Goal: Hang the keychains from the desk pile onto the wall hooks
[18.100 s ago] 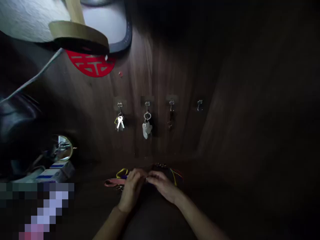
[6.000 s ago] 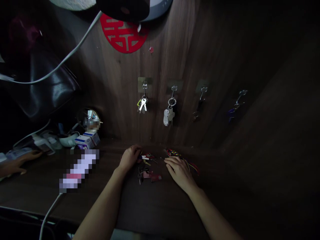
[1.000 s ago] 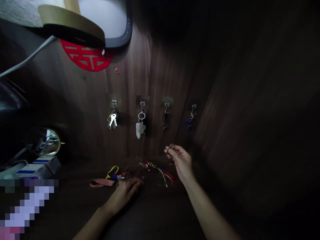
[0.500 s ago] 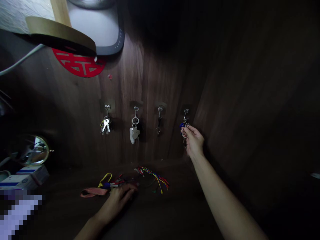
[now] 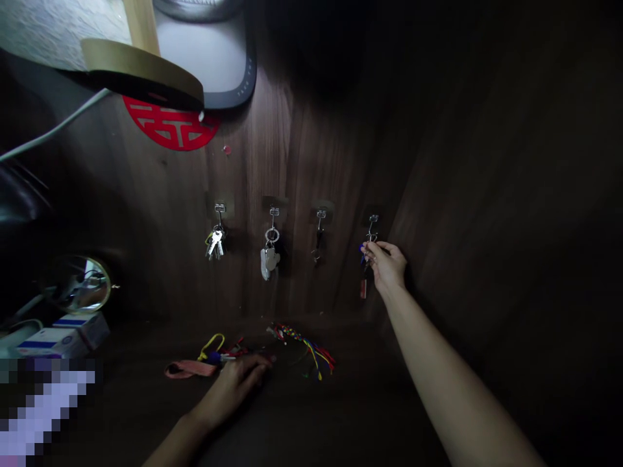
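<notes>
On the right of the dark wood panel, my right hand (image 5: 388, 267) pinches a bunch of keys (image 5: 364, 258) at the rightmost wall hook (image 5: 374, 220). A blue piece shows beside the fingertips, and a red and white tag (image 5: 363, 289) dangles below; part of the bunch is hidden. My left hand (image 5: 242, 377) lies on the dark surface with its fingers stretched out. Near it are a pink strap (image 5: 191, 368), a yellow loop with a blue piece (image 5: 212, 355), and a braided multicoloured cord (image 5: 304, 340).
Other hooks along the panel hold silver keys (image 5: 216, 243), a key ring with pale fobs (image 5: 271, 259) and a small dark keychain (image 5: 318, 246). Above hang a cap (image 5: 204, 58) and a red paper cutout (image 5: 175, 130). A round mirror (image 5: 92, 285) and boxes (image 5: 53, 340) stand left.
My right fingers have shifted slightly on the bunch, and the red and white tag now shows below them. The whole view has slid a little; my left hand stays resting on the surface.
</notes>
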A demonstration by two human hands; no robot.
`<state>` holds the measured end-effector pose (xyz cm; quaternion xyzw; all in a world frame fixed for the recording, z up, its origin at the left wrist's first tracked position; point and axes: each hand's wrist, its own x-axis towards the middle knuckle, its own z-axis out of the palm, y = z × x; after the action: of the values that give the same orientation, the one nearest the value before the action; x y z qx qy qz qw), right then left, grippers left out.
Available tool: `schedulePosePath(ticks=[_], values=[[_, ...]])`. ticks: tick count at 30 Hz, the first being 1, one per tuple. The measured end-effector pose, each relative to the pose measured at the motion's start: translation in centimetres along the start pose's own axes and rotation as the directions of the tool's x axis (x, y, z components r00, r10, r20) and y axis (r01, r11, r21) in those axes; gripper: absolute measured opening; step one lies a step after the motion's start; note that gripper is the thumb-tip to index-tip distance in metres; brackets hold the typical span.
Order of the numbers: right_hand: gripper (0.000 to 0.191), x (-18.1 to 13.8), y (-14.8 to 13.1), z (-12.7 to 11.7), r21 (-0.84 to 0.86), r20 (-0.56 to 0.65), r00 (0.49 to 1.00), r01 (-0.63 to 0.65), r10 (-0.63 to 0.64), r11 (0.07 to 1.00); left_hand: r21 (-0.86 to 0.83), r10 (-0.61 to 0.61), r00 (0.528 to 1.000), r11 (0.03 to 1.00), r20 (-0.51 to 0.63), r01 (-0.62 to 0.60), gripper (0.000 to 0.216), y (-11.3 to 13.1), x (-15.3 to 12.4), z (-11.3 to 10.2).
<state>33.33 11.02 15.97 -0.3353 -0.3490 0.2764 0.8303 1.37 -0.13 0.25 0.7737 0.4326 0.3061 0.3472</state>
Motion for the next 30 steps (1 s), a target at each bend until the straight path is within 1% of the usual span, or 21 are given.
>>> schedulePosePath(ticks=[7, 11, 17, 20, 22, 24, 27, 30], values=[[0.036, -1.8, 1.9, -1.5, -0.079, -0.008, 0.999, -0.034, 0.033, 0.996, 0.008, 0.021, 1.0, 1.0, -0.007, -0.021, 0.034, -0.4, 0.1, 0.0], [0.038, -3.5, 3.4, -2.9, -0.136, -0.056, 0.998, -0.047, 0.04, 0.99, 0.025, 0.032, 0.999, 0.999, 0.004, -0.033, 0.033, 0.2, -0.1, -0.3], [0.039, -6.7, 5.6, -4.9, -0.171, -0.056, 0.992, -0.12, 0.112, 0.978, 0.117, 0.123, 0.991, 0.985, 0.049, -0.128, 0.028, 1.0, -0.9, -0.4], [0.039, -8.5, 6.4, -5.4, -0.178, -0.053, 0.986, -0.167, 0.16, 0.97, 0.155, 0.135, 0.99, 0.978, 0.029, -0.138, 0.031, 0.9, -1.0, -0.5], [0.038, -9.8, 6.9, -5.4, -0.173, -0.044, 0.979, -0.204, 0.199, 0.964, 0.16, 0.122, 0.992, 0.98, -0.038, -0.115, 0.034, 0.6, -1.0, -0.8], [0.036, -11.1, 7.3, -5.0, -0.18, -0.009, 0.972, -0.233, 0.235, 0.956, 0.136, 0.082, 0.983, 0.989, -0.164, -0.06, 0.035, 0.3, -0.8, -1.2], [0.031, -13.5, 7.9, -3.8, -0.225, 0.101, 0.954, -0.253, 0.281, 0.941, 0.081, 0.01, 0.933, 0.997, -0.36, 0.02, 0.036, -0.5, -0.5, -1.9], [0.025, -15.9, 8.5, -2.2, -0.299, 0.246, 0.917, -0.237, 0.315, 0.924, 0.066, -0.029, 0.88, 0.996, -0.474, 0.068, 0.037, -1.2, -0.2, -2.6]])
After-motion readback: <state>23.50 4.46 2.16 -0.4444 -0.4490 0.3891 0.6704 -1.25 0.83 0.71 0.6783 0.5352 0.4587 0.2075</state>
